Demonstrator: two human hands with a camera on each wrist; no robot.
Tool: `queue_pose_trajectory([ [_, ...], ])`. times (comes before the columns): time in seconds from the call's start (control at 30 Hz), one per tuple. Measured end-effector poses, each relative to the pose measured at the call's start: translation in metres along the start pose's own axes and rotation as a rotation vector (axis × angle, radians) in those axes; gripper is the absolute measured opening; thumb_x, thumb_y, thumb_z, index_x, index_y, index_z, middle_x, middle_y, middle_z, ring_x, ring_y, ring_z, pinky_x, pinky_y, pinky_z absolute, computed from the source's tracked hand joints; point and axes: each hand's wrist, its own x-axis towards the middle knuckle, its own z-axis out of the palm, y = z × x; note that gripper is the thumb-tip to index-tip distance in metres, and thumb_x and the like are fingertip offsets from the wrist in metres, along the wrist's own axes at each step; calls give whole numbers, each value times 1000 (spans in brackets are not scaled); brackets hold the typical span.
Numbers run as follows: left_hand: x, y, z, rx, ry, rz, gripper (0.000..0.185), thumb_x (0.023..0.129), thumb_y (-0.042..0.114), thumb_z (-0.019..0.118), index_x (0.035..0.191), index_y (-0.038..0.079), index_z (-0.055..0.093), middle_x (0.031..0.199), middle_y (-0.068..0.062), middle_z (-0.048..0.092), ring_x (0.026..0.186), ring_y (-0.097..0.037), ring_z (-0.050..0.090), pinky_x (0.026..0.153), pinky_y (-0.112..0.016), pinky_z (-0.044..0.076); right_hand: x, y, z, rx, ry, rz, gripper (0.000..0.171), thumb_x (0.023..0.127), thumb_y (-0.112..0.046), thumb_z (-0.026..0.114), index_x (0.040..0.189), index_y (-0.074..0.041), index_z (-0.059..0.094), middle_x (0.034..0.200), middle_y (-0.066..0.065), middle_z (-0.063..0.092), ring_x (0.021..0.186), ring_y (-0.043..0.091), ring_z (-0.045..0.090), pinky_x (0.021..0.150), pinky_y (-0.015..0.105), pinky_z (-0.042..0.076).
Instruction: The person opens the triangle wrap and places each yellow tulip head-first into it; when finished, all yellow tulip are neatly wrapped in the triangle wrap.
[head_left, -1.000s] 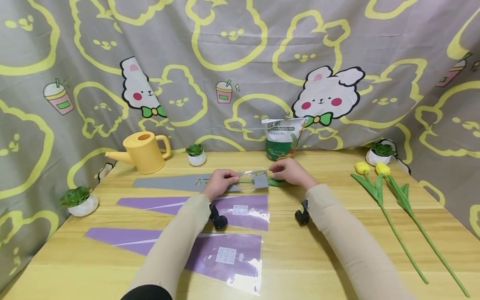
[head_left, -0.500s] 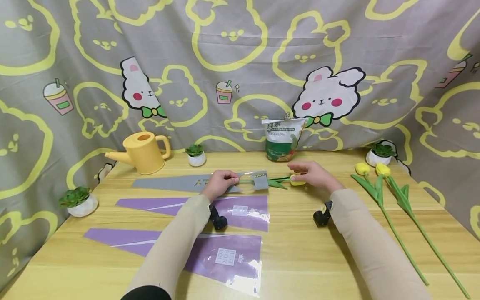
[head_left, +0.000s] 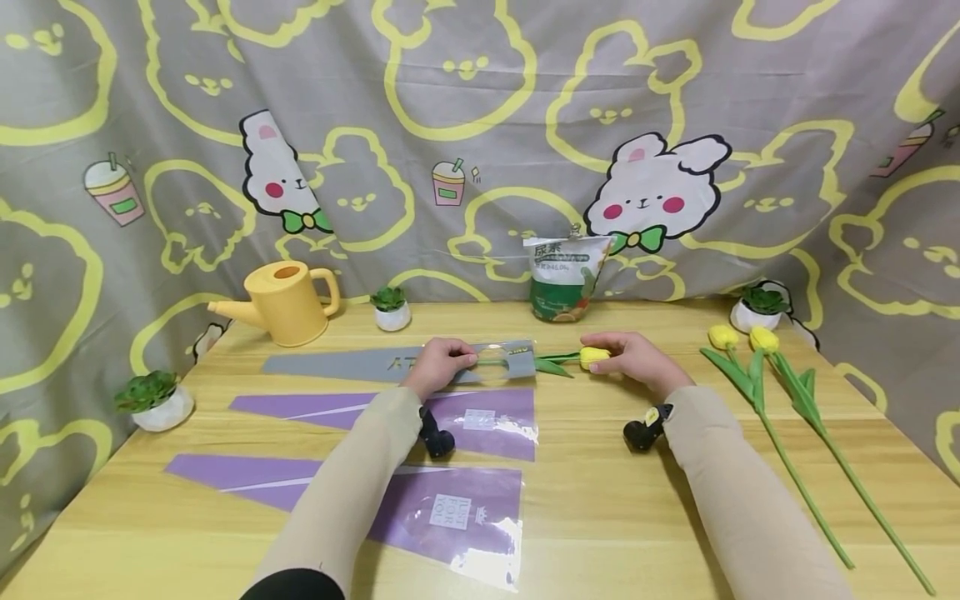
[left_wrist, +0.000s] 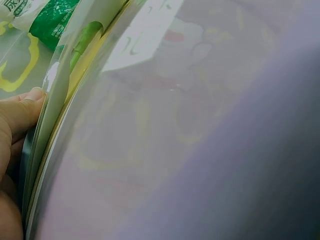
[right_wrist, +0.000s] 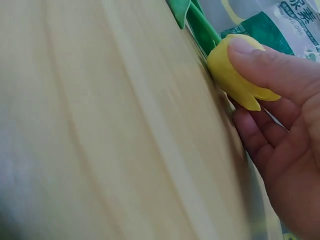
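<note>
The left hand [head_left: 438,365] pinches the wide, open end of a grey flower sleeve [head_left: 352,364] lying flat on the far-middle part of the table [head_left: 600,500]. The left wrist view shows the thumb [left_wrist: 20,107] pressed against the sleeve's clear front layer, lifting the mouth slightly. The sleeve's long axis runs left to right, with its narrow point to the left and its mouth facing right.

The right hand [head_left: 637,358] grips the yellow head of a tulip [head_left: 592,357], thumb over the top of the bloom and fingers curled beneath it, as the right wrist view confirms at the tulip [right_wrist: 235,75]. The tulip lies along the same left-right line as the sleeve. Its bloom is on the right, in the grip. Its green stem and leaves point left and reach into the sleeve's mouth, close beside the left hand. The stem end is thus nearer the left hand and the bloom nearer the right.

Two purple sleeves [head_left: 420,417] lie nearer the person, parallel to the grey one. Two more tulips [head_left: 772,392] lie at the right of the table, well apart from both hands. A yellow watering can [head_left: 288,302] and a green bag [head_left: 562,279] stand along the far edge.
</note>
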Motion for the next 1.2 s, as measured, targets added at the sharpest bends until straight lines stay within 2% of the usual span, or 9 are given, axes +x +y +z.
queue_pose_trajectory([
  [0.1, 2, 3, 0, 15, 2, -2, 11, 86, 19, 66, 89, 11, 72, 99, -3, 68, 95, -19, 58, 89, -37, 43, 0, -2, 1, -15, 36, 0, 56, 82, -16, 70, 132, -3, 48, 138, 19, 44, 126, 32, 39, 106, 46, 27],
  [0.23, 5, 4, 1, 35, -3, 11, 11, 86, 18, 66, 88, 10, 72, 97, -3, 68, 93, -19, 58, 87, -36, 44, 1, -4, 5, -1, 80, -12, 52, 83, -15, 69, 129, 0, 49, 128, 20, 52, 110, 24, 51, 94, 33, 39],
  [0.37, 6, 5, 2, 33, -6, 20, 10, 86, 17, 66, 87, 9, 72, 95, -3, 68, 90, -18, 59, 85, -34, 45, 5, -6, 11, 17, 112, -15, 48, 82, -17, 70, 124, 1, 52, 119, 18, 57, 98, 14, 54, 85, 24, 42],
  [0.7, 1, 2, 4, 14, 20, 24, 9, 86, 16, 66, 87, 9, 72, 93, -3, 68, 89, -17, 59, 84, -34, 45, 18, -12, 34, 30, 120, -16, 46, 81, -18, 71, 121, -1, 56, 117, 16, 60, 100, 17, 55, 86, 27, 44],
  [0.9, 0, 2, 5, -7, 33, 33, 9, 86, 16, 66, 88, 9, 72, 92, -3, 68, 87, -17, 58, 82, -34, 45, 23, -19, 45, 56, 122, -16, 44, 82, -14, 70, 122, -2, 56, 119, 16, 59, 102, 20, 55, 89, 30, 44],
  [1.2, 1, 5, 5, -20, 48, 60, 11, 87, 16, 65, 90, 9, 72, 93, -4, 68, 89, -19, 59, 82, -34, 45, 24, -29, 59, 117, 87, -48, 43, 82, -10, 69, 121, 1, 56, 117, 18, 60, 94, 12, 57, 83, 24, 46],
])
